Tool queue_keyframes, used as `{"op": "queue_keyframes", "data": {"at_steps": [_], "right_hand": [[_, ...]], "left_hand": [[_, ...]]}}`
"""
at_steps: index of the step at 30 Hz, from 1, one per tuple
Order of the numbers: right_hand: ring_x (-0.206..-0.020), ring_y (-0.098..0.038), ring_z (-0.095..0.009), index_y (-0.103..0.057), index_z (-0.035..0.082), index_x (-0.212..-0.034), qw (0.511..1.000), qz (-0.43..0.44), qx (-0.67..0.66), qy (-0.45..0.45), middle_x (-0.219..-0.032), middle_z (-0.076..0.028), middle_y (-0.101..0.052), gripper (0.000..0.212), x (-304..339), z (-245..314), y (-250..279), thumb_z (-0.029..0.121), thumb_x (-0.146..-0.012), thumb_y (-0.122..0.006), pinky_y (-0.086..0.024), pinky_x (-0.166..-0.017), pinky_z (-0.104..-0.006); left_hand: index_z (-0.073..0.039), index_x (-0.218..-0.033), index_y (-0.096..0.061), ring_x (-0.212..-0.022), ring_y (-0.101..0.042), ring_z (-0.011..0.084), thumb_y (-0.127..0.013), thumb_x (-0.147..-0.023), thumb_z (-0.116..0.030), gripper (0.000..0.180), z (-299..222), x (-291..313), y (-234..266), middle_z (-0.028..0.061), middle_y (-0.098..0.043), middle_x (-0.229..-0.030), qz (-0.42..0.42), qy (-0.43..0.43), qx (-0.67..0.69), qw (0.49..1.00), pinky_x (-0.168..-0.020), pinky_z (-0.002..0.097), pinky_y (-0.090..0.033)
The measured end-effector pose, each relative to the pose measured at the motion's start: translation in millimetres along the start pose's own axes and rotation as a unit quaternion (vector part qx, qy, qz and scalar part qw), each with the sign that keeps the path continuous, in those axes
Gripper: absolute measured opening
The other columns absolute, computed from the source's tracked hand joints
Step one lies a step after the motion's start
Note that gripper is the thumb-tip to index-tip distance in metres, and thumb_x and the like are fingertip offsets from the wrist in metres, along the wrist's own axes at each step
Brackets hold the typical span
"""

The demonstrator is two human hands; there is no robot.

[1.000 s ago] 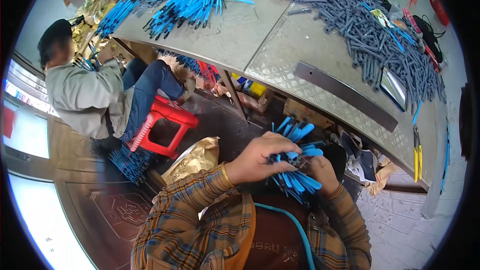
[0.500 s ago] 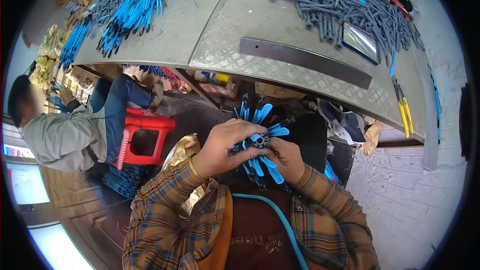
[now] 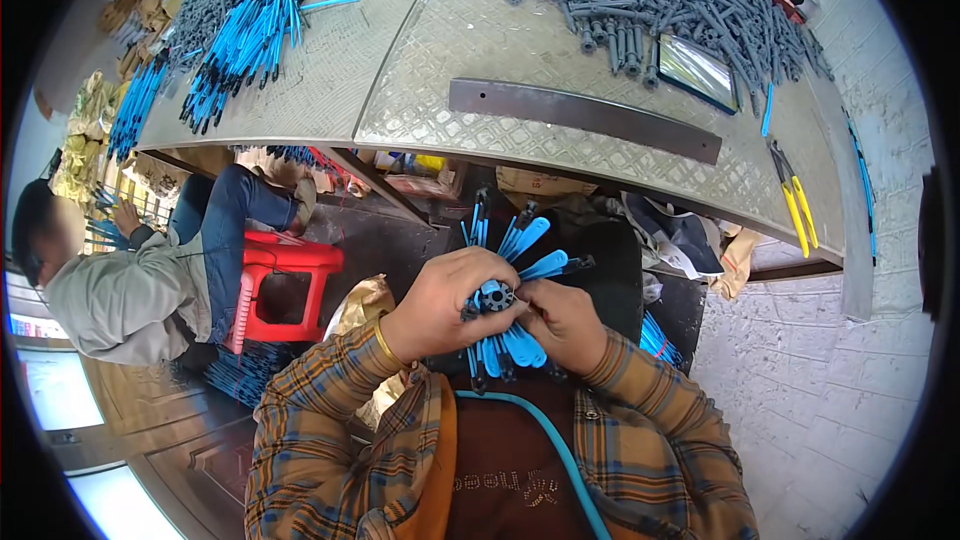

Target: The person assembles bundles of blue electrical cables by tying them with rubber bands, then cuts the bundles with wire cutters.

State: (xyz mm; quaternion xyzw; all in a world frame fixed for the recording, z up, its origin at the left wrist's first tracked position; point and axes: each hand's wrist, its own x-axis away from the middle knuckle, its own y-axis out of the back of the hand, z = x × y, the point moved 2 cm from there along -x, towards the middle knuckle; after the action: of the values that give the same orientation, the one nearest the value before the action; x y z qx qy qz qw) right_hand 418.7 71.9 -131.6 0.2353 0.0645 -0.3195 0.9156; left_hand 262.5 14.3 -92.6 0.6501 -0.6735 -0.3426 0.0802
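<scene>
In front of my body, my left hand point(image 3: 440, 302) is closed around a dark, round, slotted hub point(image 3: 497, 297), end facing up. Flat blue strips point(image 3: 524, 346) with black ends fan out around it on several sides. Close on the right of the hub is my right hand point(image 3: 575, 322), its thumb and fingers pinched together at the inner ends of the strips. What lies in that pinch is hidden by the fingers.
On the table point(image 3: 400, 110) lie a dark metal bar point(image 3: 585, 120), yellow-handled pliers point(image 3: 795, 202), a framed glassy rectangle point(image 3: 698, 70), heaped grey tubes point(image 3: 690, 15) and blue sticks point(image 3: 250, 35). At left, a person point(image 3: 140, 280) sits by a red stool point(image 3: 288, 285).
The hub and both hands sit slightly lower and further left in view, and the table has shifted left too. My right fingers have drawn a little away from the hub.
</scene>
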Motion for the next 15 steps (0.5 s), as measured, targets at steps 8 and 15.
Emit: {"op": "queue_keyframes", "data": {"at_steps": [8,15], "right_hand": [[-0.065,-0.06,-0.032,-0.041,0.007,-0.122,0.988,0.087,0.087,0.088,-0.08,-0.015,-0.06,0.049,-10.0,30.7,36.8,0.011,-0.078,-0.061,-0.049,-0.057,-0.0357],[-0.065,-0.058,-0.031,-0.044,0.005,-0.115,0.977,0.084,0.134,0.142,-0.074,-0.011,-0.057,0.04,-8.7,22.0,30.8,0.02,-0.081,-0.058,-0.047,-0.055,-0.0375]], "left_hand": [[-0.002,-0.084,-0.055,-0.073,-0.059,0.0284,-0.068,-0.066,-0.005,0.023,-6.4,-10.1,0.1,0.0105,-0.058,-0.078,0.019,-0.015,-0.004,1.0,-0.066,0.0335,-0.048],[-0.003,-0.079,-0.052,-0.064,-0.058,0.0305,-0.069,-0.062,-0.008,0.024,-7.3,3.9,-13.3,0.0118,-0.056,-0.071,-0.082,0.11,0.06,0.989,-0.059,0.0352,-0.046]]}}
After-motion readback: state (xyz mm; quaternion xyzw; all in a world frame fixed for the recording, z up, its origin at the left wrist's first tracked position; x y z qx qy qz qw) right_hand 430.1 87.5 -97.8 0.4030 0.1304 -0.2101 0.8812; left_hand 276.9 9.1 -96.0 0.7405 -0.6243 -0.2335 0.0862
